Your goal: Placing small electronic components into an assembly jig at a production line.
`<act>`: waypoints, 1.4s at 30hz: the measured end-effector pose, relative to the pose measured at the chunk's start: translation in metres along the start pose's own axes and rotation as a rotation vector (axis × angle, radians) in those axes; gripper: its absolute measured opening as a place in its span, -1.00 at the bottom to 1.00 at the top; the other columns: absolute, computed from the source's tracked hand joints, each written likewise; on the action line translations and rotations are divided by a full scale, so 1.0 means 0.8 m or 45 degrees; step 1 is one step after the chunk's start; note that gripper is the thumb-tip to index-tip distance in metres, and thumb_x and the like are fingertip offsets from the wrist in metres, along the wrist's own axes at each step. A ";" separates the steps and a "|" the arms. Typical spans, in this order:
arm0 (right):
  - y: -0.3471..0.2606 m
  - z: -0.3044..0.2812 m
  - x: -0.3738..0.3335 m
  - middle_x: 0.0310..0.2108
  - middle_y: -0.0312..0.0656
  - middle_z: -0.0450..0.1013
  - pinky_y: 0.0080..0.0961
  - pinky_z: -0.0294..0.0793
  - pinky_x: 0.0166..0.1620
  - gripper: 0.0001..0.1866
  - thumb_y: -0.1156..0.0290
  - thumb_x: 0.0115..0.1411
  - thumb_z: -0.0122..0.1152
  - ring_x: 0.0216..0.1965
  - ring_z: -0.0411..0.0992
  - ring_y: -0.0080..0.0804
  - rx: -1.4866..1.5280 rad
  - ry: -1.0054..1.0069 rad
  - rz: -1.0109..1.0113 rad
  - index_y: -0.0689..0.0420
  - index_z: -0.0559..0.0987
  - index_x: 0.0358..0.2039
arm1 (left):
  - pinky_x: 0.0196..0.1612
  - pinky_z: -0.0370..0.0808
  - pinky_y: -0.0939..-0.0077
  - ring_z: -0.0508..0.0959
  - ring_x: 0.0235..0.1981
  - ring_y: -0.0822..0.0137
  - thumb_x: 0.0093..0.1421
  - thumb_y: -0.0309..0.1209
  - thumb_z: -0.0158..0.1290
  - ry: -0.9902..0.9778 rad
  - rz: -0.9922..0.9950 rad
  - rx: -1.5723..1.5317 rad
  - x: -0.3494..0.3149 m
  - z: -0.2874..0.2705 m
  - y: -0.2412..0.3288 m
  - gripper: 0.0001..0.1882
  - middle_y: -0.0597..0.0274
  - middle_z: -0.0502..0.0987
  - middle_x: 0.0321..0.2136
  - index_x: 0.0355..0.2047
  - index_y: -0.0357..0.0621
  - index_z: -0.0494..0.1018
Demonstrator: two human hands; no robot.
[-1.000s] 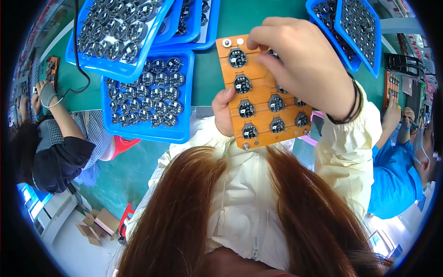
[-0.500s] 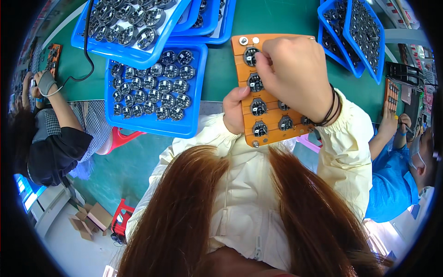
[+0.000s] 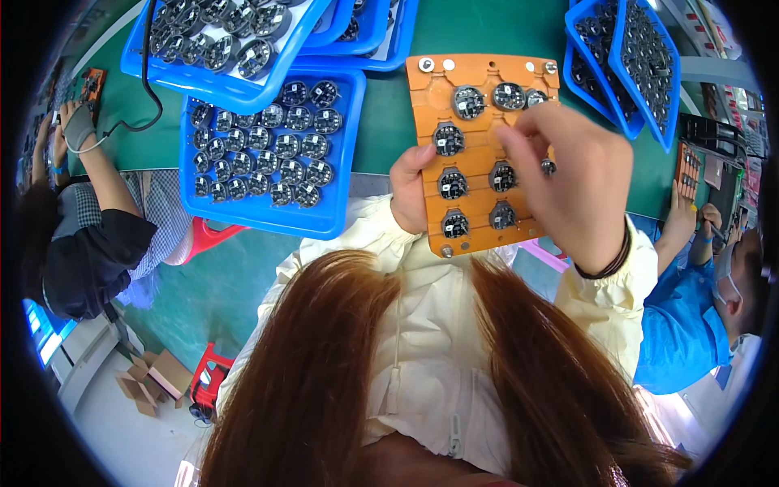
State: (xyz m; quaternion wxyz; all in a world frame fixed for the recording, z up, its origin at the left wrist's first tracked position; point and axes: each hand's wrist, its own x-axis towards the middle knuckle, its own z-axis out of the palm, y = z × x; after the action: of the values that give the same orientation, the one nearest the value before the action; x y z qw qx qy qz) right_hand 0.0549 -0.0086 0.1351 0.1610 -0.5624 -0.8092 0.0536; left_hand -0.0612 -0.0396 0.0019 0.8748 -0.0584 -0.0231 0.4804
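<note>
My left hand (image 3: 411, 188) grips the left edge of an orange slotted board (image 3: 479, 152), thumb on top. Small round black components with circuit parts sit on it in rows. One round component (image 3: 468, 102) in the top row lies to the right of the upper left slot. Another round component (image 3: 509, 96) is beside it. Over the board's right side hovers my right hand (image 3: 572, 174), fingers bent and drawn together. It covers some components there, and whatever its fingertips may hold is hidden.
Left of the board stands a blue tray (image 3: 326, 219) of round components, with another blue tray (image 3: 264, 101) overlapping its far edge. More blue trays (image 3: 670, 122) lean at the far right. A black cable (image 3: 146, 65) hangs at left. Co-workers (image 3: 97, 243) sit on both sides.
My right hand has moved right and nearer to me, off the board's upper left corner. The top left component has shifted right. The left hand keeps its hold.
</note>
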 end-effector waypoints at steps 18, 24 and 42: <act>0.006 0.036 -0.013 -0.77 -0.22 0.35 -0.37 0.25 -0.72 -0.70 0.31 0.00 0.20 -0.76 0.35 -0.27 -0.086 -0.063 0.064 0.11 0.35 -0.74 | 0.08 0.29 0.12 0.36 0.03 0.06 0.05 -0.02 -0.09 -0.140 0.043 -0.098 0.007 -0.005 0.001 -0.29 -0.02 0.32 0.04 0.14 -0.16 0.13; 0.014 0.010 -0.028 -0.78 -0.21 0.30 -0.39 0.19 -0.71 -0.68 0.40 0.00 0.26 -0.78 0.31 -0.27 0.084 0.008 0.120 0.12 0.33 -0.75 | 0.09 0.27 0.00 0.32 0.07 -0.01 0.05 -0.02 -0.10 -0.002 0.070 0.023 0.011 -0.017 -0.005 -0.27 -0.06 0.25 0.09 0.17 -0.15 0.10; 0.037 0.023 -0.075 -0.71 -0.26 0.29 -0.44 0.22 -0.66 -0.79 0.44 -0.10 0.33 -0.72 0.29 -0.31 0.082 0.046 0.183 0.14 0.41 -0.60 | 0.10 0.26 0.01 0.31 0.07 -0.03 0.06 -0.11 -0.02 0.033 0.224 -0.030 0.031 -0.016 -0.024 -0.25 -0.09 0.24 0.10 0.17 -0.24 0.05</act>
State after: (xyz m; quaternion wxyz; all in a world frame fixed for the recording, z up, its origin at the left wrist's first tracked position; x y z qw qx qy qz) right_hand 0.0947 -0.0519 0.0979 0.1895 -0.6146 -0.7615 0.0808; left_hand -0.0308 -0.0301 -0.0087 0.8286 -0.0766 -0.0123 0.5544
